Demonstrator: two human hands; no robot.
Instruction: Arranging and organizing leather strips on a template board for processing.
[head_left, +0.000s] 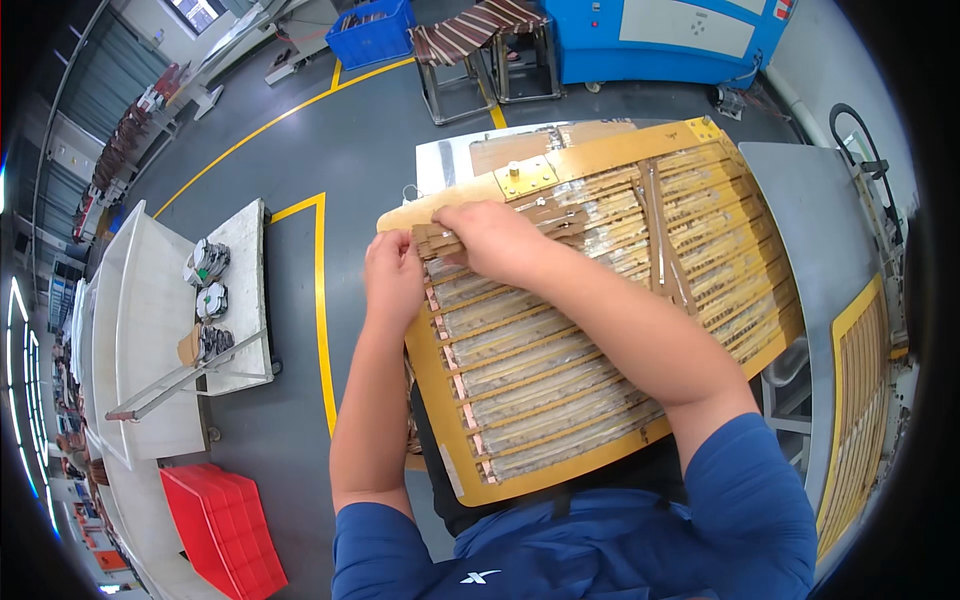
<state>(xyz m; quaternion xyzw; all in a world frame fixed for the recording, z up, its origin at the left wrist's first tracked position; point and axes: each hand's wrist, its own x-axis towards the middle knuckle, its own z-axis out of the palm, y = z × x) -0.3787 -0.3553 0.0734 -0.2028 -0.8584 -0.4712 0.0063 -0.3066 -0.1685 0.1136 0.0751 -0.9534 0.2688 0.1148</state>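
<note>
A yellow slotted frame board (430,400) lies in front of me, tilted, with many narrow parallel slots and pinkish tabs down its left side. At its upper left corner a small bundle of brown strips (436,241) lies across the slots. My left hand (393,275) is closed on the left end of these strips, fingertips pinched at the board's edge. My right hand (497,240) is closed over the same strips from above, its fingertips partly hidden. Further brown strips (555,217) extend right of that hand, and two loose ones (660,230) cross the slots at the board's upper right.
Left of me stands a white cart (245,290) with stacked small parts (207,260), beside a red crate (225,530). A grey surface (800,210) and a second slotted frame (858,400) are at right. Blue machine (660,45), striped-topped stands (470,35) and a blue bin (370,32) stand behind.
</note>
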